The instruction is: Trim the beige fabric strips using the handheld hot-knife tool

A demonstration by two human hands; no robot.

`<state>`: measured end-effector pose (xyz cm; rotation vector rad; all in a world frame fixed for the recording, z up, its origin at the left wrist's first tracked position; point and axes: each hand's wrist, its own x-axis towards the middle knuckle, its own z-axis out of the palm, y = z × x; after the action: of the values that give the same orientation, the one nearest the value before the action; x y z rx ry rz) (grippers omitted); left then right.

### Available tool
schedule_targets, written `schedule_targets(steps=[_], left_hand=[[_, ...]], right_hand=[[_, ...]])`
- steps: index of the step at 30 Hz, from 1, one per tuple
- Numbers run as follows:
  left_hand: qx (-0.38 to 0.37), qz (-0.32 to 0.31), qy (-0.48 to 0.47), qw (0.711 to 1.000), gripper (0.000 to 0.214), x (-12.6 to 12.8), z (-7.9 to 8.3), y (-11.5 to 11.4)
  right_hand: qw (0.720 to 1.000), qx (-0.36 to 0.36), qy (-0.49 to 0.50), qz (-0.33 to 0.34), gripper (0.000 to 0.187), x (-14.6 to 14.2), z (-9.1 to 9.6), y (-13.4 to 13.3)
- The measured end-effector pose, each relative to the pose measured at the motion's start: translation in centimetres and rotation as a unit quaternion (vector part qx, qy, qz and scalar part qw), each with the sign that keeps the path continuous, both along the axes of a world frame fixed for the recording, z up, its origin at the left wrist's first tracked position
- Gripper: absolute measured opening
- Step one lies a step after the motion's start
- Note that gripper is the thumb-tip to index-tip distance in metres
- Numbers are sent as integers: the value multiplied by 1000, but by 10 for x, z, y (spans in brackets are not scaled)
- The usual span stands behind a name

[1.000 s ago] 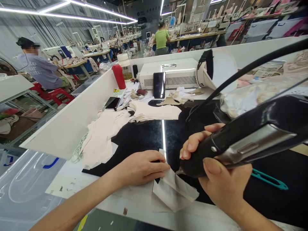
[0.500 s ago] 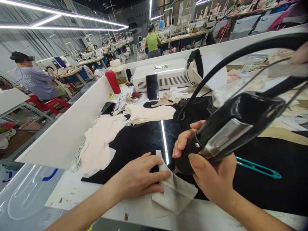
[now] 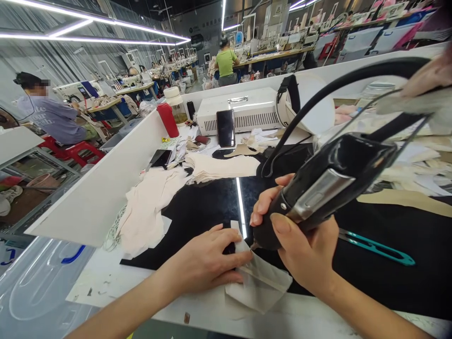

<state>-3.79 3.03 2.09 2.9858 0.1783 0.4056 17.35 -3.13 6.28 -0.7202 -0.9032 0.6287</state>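
Observation:
My right hand (image 3: pixel 300 247) is wrapped round a black corded hand tool (image 3: pixel 325 188) with a metal plate on its side, its tip down on a small folded white fabric piece (image 3: pixel 256 282). My left hand (image 3: pixel 208 259) lies flat with fingers spread on the left part of that piece, pressing it onto the black work mat (image 3: pixel 197 212). The index fingertip sits right beside the tool's tip. A black cable (image 3: pixel 339 82) arcs up from the tool.
Cream fabric pieces (image 3: pixel 148 207) and a stack (image 3: pixel 222 167) lie at the left and back. Teal thread snips (image 3: pixel 374 246) rest on the mat at right. A white machine box (image 3: pixel 243 113) with a phone (image 3: pixel 226 128), a red bottle (image 3: pixel 167 120) and a white side wall (image 3: pixel 106 183) stand behind. Other people sit at far benches.
The tool's tip has come left and down onto the fabric fold. My left hand's fingers have spread flatter on the piece. The view has shifted slightly.

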Motion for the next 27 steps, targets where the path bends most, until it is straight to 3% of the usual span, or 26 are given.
schedule_targets(steps=[6,11,17,23,27], left_hand=[[-12,3,-18,1000,42,1,0,-1],[-18,3,-22,1000,41,3,1,-2],[-25,8,-15,1000,41,3,1,-3],[-35,5,-30,999,41,4,0,-3],[-33,5,-29,999,40,3,3,-2]], right_hand=[[1000,8,17,15,47,-1,-1,5],[1000,1,7,8,39,-2,0,11],[1000,17,12,7,48,0,-4,18],[1000,3,-10,-6,36,-4,-4,20],[1000,8,-17,-8,45,1,-3,23]])
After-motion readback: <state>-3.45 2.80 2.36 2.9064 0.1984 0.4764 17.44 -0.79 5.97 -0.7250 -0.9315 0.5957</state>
